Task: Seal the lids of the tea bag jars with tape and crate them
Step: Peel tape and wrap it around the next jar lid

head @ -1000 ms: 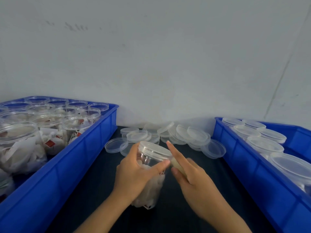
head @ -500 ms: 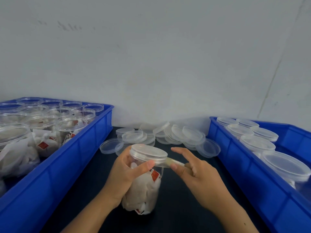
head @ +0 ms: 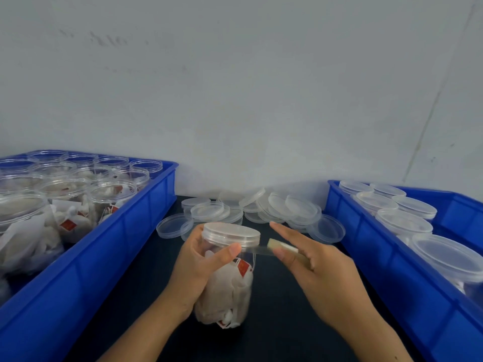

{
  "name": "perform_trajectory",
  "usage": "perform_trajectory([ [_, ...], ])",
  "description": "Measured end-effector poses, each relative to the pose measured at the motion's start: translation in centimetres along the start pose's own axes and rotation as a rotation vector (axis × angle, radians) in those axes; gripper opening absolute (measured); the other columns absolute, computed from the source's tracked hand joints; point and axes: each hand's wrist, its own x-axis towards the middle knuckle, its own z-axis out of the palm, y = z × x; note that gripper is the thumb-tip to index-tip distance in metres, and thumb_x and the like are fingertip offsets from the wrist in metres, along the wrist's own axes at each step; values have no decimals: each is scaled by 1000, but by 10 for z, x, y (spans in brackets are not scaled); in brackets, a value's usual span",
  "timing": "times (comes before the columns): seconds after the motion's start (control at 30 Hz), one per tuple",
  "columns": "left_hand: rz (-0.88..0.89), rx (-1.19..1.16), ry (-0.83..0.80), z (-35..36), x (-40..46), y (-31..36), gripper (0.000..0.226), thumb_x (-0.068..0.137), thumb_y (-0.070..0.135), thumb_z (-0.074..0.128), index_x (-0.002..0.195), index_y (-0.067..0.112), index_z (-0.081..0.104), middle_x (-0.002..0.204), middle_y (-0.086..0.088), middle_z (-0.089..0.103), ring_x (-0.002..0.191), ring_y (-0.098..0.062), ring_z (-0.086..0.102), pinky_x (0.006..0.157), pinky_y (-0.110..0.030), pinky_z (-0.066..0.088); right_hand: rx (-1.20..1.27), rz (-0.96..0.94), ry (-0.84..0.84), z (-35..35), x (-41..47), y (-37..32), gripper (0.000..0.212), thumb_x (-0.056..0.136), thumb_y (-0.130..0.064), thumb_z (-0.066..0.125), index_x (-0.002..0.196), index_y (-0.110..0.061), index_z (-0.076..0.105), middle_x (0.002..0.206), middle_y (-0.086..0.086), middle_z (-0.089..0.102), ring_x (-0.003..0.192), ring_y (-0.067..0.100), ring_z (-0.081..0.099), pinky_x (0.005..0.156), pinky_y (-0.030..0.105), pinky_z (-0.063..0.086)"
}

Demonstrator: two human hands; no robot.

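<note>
The jar (head: 230, 273) stands upright on the dark worktop (head: 282, 335), between two blue crates. It is clear plastic, packed with white tea bags, some with small red tags, and a clear ribbed lid (head: 231, 233) sits on top. The left hand (head: 198, 267) grips the jar from its left side, thumb pressed against the wall just below the lid. A strip of clear tape (head: 257, 250) runs from the jar's neck rightward to the right hand (head: 316, 267), which pinches a pale tab at the strip's end between thumb and fingers, index finger stretched out straight. Behind the jar lies a heap of loose lids (head: 264, 207). The left crate (head: 78, 257) holds open jars of tea bags; the right crate (head: 392, 273) holds lidded jars.
</note>
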Motion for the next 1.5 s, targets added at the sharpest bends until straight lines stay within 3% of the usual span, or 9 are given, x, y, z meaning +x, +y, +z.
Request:
perform_trajectory([
  [0.17, 22, 26, 128, -3, 3, -1, 75, 48, 51, 84, 113, 27, 55, 103, 19, 70, 97, 4, 65, 72, -10, 50, -223, -193, 177, -8, -1, -10, 46, 89, -51, 40, 129, -37, 59, 44, -20, 31, 37, 1, 33, 41, 15, 39],
  [0.27, 38, 22, 115, -4, 1, -2, 79, 47, 55, 84, 114, 25, 55, 104, 17, 70, 98, 2, 65, 74, -10, 50, -232, -114, 113, -5, 2, -10, 56, 86, -60, 23, 136, -48, 47, 49, -21, 40, 46, -1, 44, 49, 11, 37],
  [0.43, 66, -45, 5, 0, -1, 2, 74, 50, 47, 80, 114, 16, 57, 103, 8, 72, 97, -4, 68, 76, -9, 49, -154, -23, 51, 2, 2, 0, 63, 79, -70, 12, 139, -59, 30, 98, -9, 71, 89, 7, 62, 77, 20, 50],
  [0.7, -34, -184, -136, 1, -6, 5, 96, 34, 65, 87, 115, 20, 58, 104, 4, 74, 96, -10, 69, 72, -14, 53, -62, -15, -36, 9, 3, -2, 58, 81, -73, 14, 137, -64, 28, 106, -7, 69, 94, 7, 62, 83, 23, 51],
  [0.93, -149, -261, -157, -1, -7, 1, 117, 23, 64, 90, 122, 19, 47, 103, 3, 73, 95, -15, 71, 70, -21, 56, -14, -11, -54, 17, 3, -1, 58, 80, -73, 13, 135, -65, 29, 79, -11, 65, 74, 2, 59, 73, 20, 51],
  [1.03, -155, -273, -168, -3, -7, 0, 99, 31, 65, 87, 113, 26, 47, 99, 3, 74, 90, -14, 72, 67, -21, 56, -17, 2, -43, 23, 2, -4, 59, 81, -71, 15, 137, -62, 33, 65, -23, 54, 64, -3, 51, 59, 15, 43],
  [1.17, -54, -28, -13, 3, -5, 1, 68, 69, 65, 59, 104, 7, 56, 101, -23, 63, 85, -26, 66, 79, -37, 56, -6, 49, 14, 30, 0, -7, 52, 89, -64, 23, 137, -55, 39, 64, -28, 53, 61, -3, 51, 55, 15, 42],
  [1.33, 206, 466, 382, 15, -12, 5, 42, 77, 67, 43, 99, 31, 51, 86, 16, 65, 76, 2, 65, 68, -22, 53, 18, 134, 42, 40, -5, -15, 59, 86, -62, 13, 141, -54, 31, 82, -13, 65, 73, 1, 60, 73, 20, 51],
  [1.5, 148, 574, 346, 23, -20, 8, 50, 77, 80, 25, 98, 38, 44, 84, 20, 61, 79, 4, 62, 67, -21, 50, -64, 86, 66, 38, -7, -18, 49, 96, -57, 15, 144, -53, 26, 68, -14, 49, 68, 3, 55, 67, 19, 48],
])
